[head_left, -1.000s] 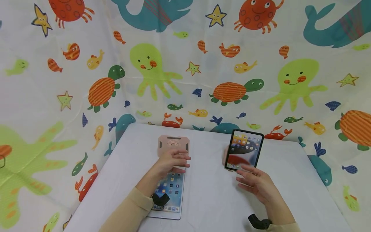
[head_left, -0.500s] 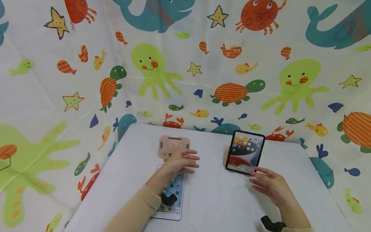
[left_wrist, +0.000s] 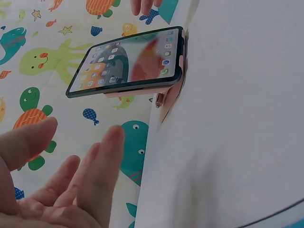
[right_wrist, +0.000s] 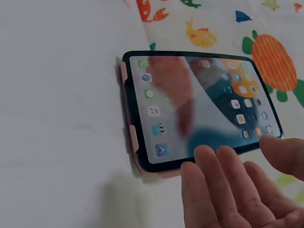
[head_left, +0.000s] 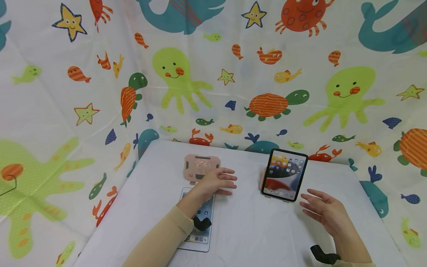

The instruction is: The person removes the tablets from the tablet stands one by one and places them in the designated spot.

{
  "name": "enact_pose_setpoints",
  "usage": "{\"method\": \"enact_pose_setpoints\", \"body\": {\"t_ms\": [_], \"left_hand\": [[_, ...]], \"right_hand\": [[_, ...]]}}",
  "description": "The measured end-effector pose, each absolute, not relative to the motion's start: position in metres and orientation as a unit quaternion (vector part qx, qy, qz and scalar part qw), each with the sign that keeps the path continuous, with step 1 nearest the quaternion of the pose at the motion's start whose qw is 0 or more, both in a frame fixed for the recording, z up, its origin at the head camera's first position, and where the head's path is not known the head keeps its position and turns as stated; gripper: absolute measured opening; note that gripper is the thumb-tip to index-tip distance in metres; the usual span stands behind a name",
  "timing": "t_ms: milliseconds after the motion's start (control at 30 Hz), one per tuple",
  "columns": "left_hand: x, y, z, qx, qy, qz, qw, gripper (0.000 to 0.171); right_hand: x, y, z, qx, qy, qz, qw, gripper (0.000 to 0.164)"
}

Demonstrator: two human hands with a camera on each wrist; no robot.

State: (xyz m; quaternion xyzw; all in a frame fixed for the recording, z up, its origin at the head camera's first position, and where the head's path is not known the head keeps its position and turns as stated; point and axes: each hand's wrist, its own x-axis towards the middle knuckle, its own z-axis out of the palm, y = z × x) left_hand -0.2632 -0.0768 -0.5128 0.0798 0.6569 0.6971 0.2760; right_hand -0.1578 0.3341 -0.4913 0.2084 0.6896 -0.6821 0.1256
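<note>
A black-framed tablet, its screen showing app icons, leans upright on a pink stand at the right of the table. Beside its lower right corner my right hand hovers with spread, relaxed fingers, holding nothing. In the right wrist view those fingertips overlap the screen's edge. My left hand, fingers loosely extended, is held over the top end of a white tablet and covers part of it. That tablet lies flat, screen up. Just behind this hand sits a second pink stand, partly hidden by the fingers.
A white cloth covers the table. Behind it and along the sides hangs a curtain printed with sea animals. Black wrist cameras sit on both wrists, below beige sleeves.
My right hand has moved right, away from the standing tablet's lower edge. The left hand has shifted right and slightly up. Both tablets and stands stay put, while the view has shifted slightly.
</note>
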Motion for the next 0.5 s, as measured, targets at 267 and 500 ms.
{"method": "enact_pose_setpoints", "body": {"t_ms": [267, 500], "left_hand": [[-0.271, -0.066, -0.51, 0.09, 0.656, 0.698, 0.274, 0.047], [-0.28, -0.052, -0.511, 0.099, 0.626, 0.718, 0.289, 0.045]], "right_hand": [[-0.162, 0.345, -0.486, 0.195, 0.679, -0.699, 0.11, 0.051], [-0.166, 0.351, -0.479, 0.197, 0.656, -0.721, 0.102, 0.036]]}}
